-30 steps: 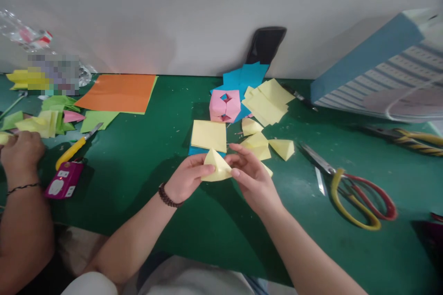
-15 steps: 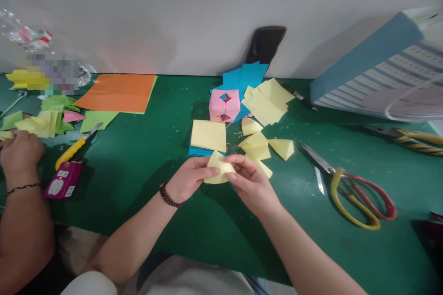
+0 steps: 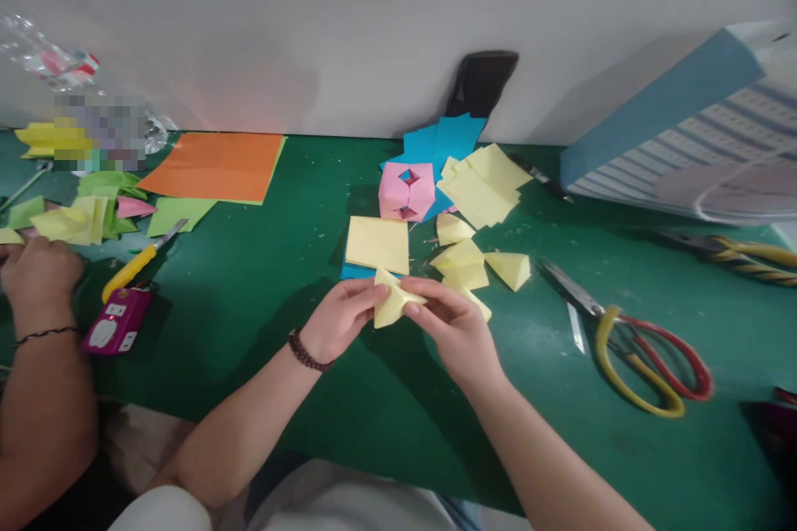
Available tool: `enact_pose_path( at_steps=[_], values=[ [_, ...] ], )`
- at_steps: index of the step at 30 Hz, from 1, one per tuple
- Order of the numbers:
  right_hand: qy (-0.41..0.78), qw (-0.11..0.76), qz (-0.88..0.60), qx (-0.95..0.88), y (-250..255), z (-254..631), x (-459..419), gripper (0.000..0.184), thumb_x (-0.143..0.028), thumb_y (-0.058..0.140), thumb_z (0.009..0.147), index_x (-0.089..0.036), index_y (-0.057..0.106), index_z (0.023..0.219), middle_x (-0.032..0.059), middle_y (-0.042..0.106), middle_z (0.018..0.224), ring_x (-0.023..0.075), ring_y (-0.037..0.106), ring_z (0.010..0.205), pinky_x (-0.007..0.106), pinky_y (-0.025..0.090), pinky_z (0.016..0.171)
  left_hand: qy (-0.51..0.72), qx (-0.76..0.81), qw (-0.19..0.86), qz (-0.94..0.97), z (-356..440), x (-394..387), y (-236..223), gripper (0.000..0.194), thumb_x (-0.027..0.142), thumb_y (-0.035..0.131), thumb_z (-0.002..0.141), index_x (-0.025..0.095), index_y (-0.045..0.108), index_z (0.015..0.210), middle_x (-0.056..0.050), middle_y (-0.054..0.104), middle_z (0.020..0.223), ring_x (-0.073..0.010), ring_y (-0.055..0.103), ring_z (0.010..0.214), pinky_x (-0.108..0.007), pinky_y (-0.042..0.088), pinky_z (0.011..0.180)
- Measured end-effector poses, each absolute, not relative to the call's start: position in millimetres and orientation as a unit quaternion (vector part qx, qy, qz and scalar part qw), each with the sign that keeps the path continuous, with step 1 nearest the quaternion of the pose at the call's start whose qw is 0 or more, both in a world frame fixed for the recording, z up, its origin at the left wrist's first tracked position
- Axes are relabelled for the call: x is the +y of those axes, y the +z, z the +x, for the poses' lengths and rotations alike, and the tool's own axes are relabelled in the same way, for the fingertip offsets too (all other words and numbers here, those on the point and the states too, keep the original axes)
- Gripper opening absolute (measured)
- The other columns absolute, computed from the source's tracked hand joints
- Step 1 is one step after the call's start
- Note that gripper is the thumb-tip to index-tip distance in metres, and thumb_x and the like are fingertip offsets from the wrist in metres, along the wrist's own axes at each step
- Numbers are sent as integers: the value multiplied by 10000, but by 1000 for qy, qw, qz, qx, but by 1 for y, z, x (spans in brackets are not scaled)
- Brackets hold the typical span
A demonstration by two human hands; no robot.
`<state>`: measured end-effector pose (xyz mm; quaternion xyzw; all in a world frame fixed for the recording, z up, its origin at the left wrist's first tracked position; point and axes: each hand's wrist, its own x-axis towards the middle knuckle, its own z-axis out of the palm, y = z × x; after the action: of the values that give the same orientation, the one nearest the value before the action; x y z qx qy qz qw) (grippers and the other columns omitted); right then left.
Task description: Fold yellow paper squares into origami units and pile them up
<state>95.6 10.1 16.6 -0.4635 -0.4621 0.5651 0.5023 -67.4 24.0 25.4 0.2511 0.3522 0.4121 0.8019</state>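
Between my two hands is a partly folded piece of yellow paper (image 3: 389, 307), its faces bent up into points. My left hand (image 3: 342, 315) pinches its left side, thumb on top. My right hand (image 3: 457, 323) grips the right corner between thumb and fingers. Just beyond lies a stack of square paper (image 3: 377, 245), yellow over blue. To the right of it rest several folded yellow paper pieces (image 3: 462, 263). A pink folded paper box shape (image 3: 407, 192) with openings stands behind the stack.
Scissors (image 3: 628, 348) and pliers (image 3: 716, 249) lie at right, near a striped box (image 3: 678, 133). Orange paper (image 3: 215, 168), a yellow-handled knife (image 3: 134, 270) and a purple device (image 3: 117, 321) are at left, beside another person's hand (image 3: 41, 278). A phone (image 3: 482, 83) leans on the wall.
The yellow paper in my hands has gone from a flatter shape to a more sharply creased, pointed one. My fingers have shifted slightly on it.
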Motion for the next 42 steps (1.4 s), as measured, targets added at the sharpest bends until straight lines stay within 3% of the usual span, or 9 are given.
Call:
enact_pose_path(
  at_steps=[3, 11, 17, 21, 25, 28, 31, 35, 42],
  values=[
    [534, 521, -463, -478, 17, 94, 10, 162, -355, 778, 717, -300, 755, 867, 27, 715, 975, 205, 659, 965, 333, 590, 775, 417, 347, 804, 244, -66, 24, 24, 314, 418, 819, 680, 124, 717, 719, -49, 669, 750, -174, 597, 803, -281, 449, 776],
    [553, 577, -497, -337, 12, 96, 14, 242, -370, 817, 664, -259, 716, 853, -15, 677, 789, 98, 580, 616, 266, 533, 618, 399, 354, 799, 277, -65, 23, 27, 513, 601, 729, 708, 141, 629, 911, -44, 630, 797, -141, 611, 718, -256, 518, 645],
    [555, 598, -494, -301, 15, 95, 15, 242, -368, 812, 671, -233, 676, 819, -39, 619, 720, 70, 527, 562, 233, 478, 567, 511, 441, 583, 452, -59, 13, 25, 405, 232, 841, 653, 192, 521, 899, -23, 673, 925, -147, 679, 855, -236, 565, 734],
    [554, 585, -496, -325, 9, 92, 11, 242, -345, 808, 686, -232, 661, 841, -13, 661, 861, 80, 574, 633, 224, 500, 581, 539, 474, 455, 528, -60, 11, 25, 205, 189, 752, 750, 186, 600, 887, -13, 666, 865, -119, 677, 772, -192, 569, 661],
    [545, 582, -474, -375, 7, 91, 9, 216, -316, 786, 720, -243, 631, 853, 18, 680, 1038, 148, 652, 898, 262, 557, 710, 532, 470, 424, 562, -64, 12, 26, 44, 187, 673, 825, 180, 666, 868, -29, 698, 855, -113, 674, 718, -190, 574, 640],
    [519, 586, -463, -414, 10, 92, 8, 309, -291, 769, 742, -290, 620, 1012, 28, 622, 1236, 184, 638, 1051, 350, 562, 863, 526, 468, 423, 571, -65, 12, 27, 26, 185, 664, 833, 180, 685, 848, -30, 706, 836, -120, 674, 720, -197, 575, 646],
    [480, 580, -468, -462, 13, 93, 7, 367, -285, 748, 765, -325, 630, 1111, 39, 514, 1399, 211, 609, 1126, 392, 552, 908, 521, 462, 420, 583, -64, 12, 29, 30, 180, 667, 830, 185, 695, 839, -25, 706, 816, -122, 670, 732, -200, 572, 656],
    [444, 568, -469, -510, 15, 94, 6, 127, -273, 714, 797, -302, 703, 921, 28, 538, 1373, 215, 621, 1096, 396, 565, 884, 515, 458, 411, 597, -64, 12, 30, 34, 178, 664, 832, 184, 695, 819, -26, 702, 797, -125, 661, 732, -204, 567, 648],
    [442, 562, -465, -522, 17, 94, 7, 58, -266, 709, 799, -286, 702, 853, 29, 558, 1325, 191, 642, 1021, 377, 571, 855, 513, 454, 406, 604, -64, 12, 29, 45, 202, 663, 834, 177, 683, 866, -43, 689, 839, -141, 653, 771, -222, 568, 647]
  ],
)
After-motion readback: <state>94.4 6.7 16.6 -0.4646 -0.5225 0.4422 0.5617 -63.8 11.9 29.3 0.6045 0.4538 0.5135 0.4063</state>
